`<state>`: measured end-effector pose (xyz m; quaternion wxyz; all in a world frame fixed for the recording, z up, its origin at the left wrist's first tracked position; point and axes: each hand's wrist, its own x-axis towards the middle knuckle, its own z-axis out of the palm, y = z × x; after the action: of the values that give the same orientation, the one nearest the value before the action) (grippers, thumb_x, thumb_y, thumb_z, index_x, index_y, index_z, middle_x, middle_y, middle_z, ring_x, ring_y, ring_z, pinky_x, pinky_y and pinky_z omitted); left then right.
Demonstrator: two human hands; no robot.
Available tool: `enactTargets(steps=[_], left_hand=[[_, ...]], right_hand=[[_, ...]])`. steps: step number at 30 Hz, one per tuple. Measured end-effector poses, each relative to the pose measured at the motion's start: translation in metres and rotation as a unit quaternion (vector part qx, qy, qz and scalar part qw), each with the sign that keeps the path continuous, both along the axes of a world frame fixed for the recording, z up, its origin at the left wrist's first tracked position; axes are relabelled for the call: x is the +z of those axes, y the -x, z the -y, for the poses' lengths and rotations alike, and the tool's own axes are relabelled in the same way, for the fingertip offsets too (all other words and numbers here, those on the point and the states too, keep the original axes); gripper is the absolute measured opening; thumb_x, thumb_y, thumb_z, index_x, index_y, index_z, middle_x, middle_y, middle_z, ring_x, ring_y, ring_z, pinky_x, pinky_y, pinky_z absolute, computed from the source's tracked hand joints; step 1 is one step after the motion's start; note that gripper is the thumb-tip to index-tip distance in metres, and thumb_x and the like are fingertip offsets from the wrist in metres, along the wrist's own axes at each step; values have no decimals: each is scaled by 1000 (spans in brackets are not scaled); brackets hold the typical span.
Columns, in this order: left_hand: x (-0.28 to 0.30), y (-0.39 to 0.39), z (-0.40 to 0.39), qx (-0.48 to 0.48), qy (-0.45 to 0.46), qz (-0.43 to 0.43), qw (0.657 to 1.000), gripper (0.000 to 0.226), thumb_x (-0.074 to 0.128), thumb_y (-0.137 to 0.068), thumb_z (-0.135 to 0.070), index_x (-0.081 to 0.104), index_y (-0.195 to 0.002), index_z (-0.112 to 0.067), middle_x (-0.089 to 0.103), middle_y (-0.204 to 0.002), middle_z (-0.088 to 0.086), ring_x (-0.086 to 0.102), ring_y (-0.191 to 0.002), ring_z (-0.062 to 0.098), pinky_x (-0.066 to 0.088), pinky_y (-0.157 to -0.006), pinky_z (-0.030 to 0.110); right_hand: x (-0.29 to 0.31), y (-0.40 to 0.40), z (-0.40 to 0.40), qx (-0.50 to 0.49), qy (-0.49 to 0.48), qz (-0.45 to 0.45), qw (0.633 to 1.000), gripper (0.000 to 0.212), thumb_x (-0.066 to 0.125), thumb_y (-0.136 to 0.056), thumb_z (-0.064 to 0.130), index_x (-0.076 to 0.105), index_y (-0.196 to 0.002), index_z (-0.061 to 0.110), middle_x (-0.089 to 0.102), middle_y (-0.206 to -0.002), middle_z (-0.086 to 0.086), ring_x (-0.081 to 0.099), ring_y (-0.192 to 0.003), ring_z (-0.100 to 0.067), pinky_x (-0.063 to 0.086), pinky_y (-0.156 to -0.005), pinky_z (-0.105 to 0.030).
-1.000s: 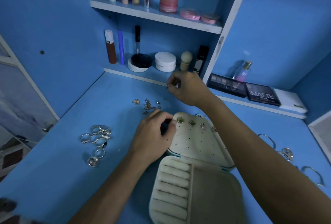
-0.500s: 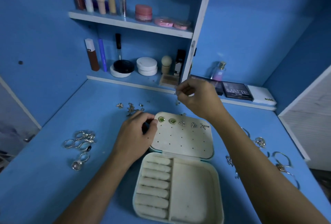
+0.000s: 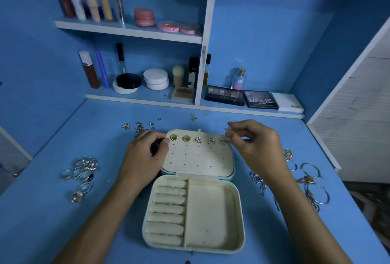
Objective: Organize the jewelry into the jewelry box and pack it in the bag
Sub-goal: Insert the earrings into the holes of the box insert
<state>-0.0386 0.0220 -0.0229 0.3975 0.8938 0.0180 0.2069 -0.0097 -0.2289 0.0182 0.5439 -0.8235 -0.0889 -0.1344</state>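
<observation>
- Shiny metal, tiny and thin: that is the small earring (image 3: 227,129) I pinch in the tips of my right hand (image 3: 256,144), just past the top right corner of the lid.
- It must weigh almost nothing. I think it could slip away or bend, so I hold it by its hard front and keep the pin free.
- My left hand (image 3: 143,158) curls on the left edge of the jewelry box (image 3: 196,192) lid, thumb and fingers gripping it so it will not slide.
- The lid pad looks soft and has little holes. Five earrings (image 3: 198,139) sit in the top row already.
- The box lies open on the blue table (image 3: 42,221), ring rolls and tray bare.
- Rings (image 3: 81,172) wait on the left, bangles (image 3: 312,181) on the right, more small bits (image 3: 139,126) behind.
- I see no bag.
</observation>
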Motion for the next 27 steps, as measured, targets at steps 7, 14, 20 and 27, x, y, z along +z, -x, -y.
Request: enactTargets(steps=[7,14,20,27], left_hand=[[0,1,0,4,3,-3,1000,7,64,-93,-19,69,-89,-22,63,-85,-12,57,-82,3,37,-65,7],[1,1,1,3,5,-4,1000,8,63,-93,-20,70,-89,-23,63,-85,-12,57,-81,1,37,-65,7],[1,2,1,5,4,-5,1000,8,62,-93,-21,70,-90,-23,63,-86,-13,57,-83,0,37,-65,6],[0,2,0,4,6,-2,1000,9,63,-93,-21,72,-93,-20,64,-88,-11,58,-83,3,40,-68,12]], right_hand=[[-7,18,9,-4,-67,-34,997,14,75,-86,10,71,-82,23,76,-85,12,72,-77,-7,49,-57,-17],[-13,22,12,29,-127,-52,990,13,77,-83,1,70,-78,11,77,-94,10,74,-81,-10,52,-67,-16],[-15,24,16,50,-143,-38,988,8,74,-84,-1,75,-86,7,78,-97,6,74,-89,-11,56,-75,-20],[-20,21,17,56,-94,-12,994,18,76,-83,1,79,-82,18,77,-98,8,72,-96,-9,57,-77,-24]])
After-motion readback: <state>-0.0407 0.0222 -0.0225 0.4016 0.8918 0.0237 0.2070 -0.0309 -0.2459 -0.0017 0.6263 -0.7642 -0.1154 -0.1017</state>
